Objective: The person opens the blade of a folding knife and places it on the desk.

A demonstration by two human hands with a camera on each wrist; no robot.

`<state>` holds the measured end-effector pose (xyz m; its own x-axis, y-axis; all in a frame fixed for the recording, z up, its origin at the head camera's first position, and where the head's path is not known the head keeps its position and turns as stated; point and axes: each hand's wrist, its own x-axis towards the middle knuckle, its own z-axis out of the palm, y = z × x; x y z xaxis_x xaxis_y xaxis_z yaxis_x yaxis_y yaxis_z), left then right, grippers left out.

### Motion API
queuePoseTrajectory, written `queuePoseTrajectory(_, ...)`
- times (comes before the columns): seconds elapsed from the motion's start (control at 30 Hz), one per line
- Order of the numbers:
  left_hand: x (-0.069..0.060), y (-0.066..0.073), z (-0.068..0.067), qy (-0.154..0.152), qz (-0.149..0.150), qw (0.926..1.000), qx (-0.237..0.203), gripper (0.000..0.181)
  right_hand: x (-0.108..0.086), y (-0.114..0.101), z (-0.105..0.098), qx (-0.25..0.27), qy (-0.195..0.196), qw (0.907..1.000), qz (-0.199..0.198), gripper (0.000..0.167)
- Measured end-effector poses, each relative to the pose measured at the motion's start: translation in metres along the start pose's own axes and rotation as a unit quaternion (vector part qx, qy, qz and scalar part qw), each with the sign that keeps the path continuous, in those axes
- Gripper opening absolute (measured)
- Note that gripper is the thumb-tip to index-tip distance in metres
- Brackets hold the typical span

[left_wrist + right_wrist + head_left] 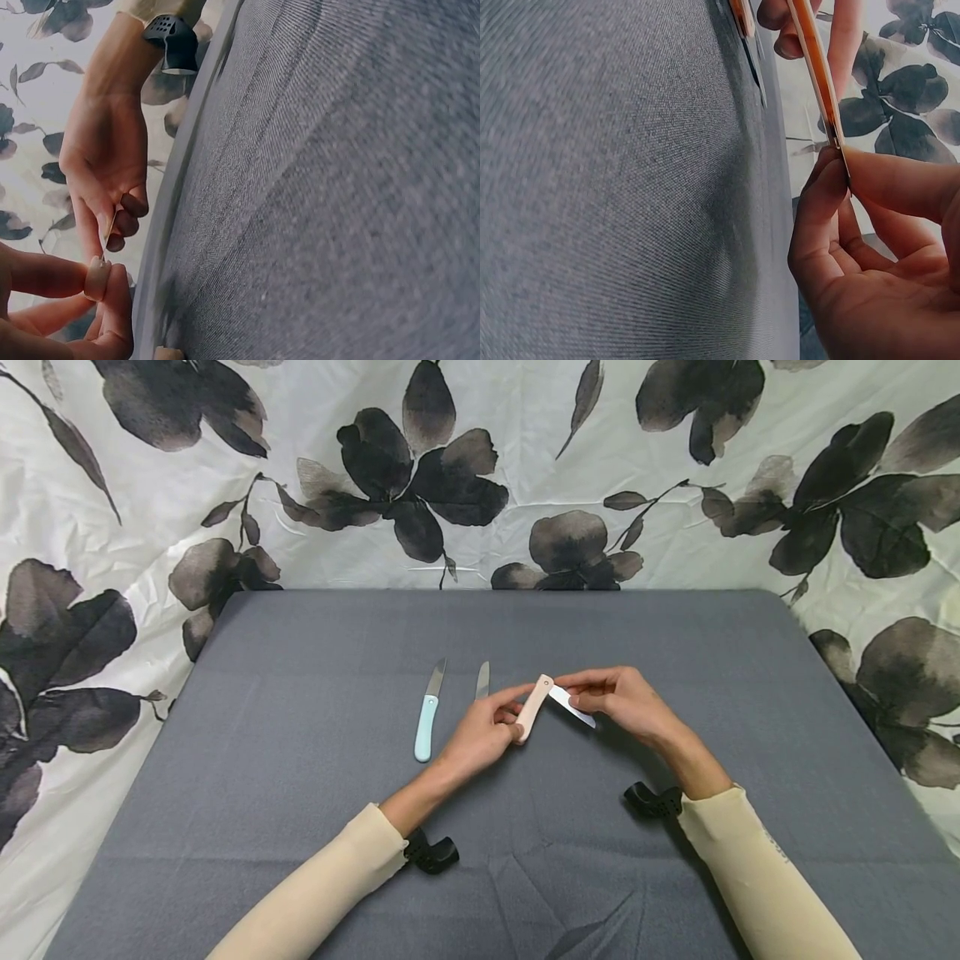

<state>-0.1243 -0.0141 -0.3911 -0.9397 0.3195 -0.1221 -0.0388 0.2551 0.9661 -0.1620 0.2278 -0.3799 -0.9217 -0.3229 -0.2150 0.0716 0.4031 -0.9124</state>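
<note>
A folding knife with a pale pink handle [535,708] is held above the table between both hands, its blade [573,707] swung partway out at an angle to the handle. My left hand [478,732] grips the handle between thumb and fingers. With thumb and fingers my right hand [628,703] pinches the blade near the pivot; the right wrist view shows this pinch close up. Left of the hands lies a knife with a light blue handle [425,727], blade out and pointing away. Beside it, another knife's blade [482,680] shows, its handle hidden behind my left hand.
A grey cloth covers the table [300,693], creased near the front. Behind it hangs a white sheet [540,410] with dark flowers. Black wrist mounts [433,853] sit at both beige sleeves [765,860].
</note>
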Motion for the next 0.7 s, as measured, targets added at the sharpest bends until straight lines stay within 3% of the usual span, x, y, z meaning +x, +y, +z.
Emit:
queuePoseTrajectory(0.4,0.000,-0.001,-0.007,-0.012,-0.010,0.9999,0.004,0.072,0.001,0.007,-0.001,0.001,-0.011,0.9999,-0.001,0.036)
queuePoseTrajectory(0.7,0.000,-0.004,-0.015,-0.048,-0.006,0.9987,0.012,0.071,-0.002,0.009,-0.003,-0.005,-0.029,0.9996,-0.002,0.035)
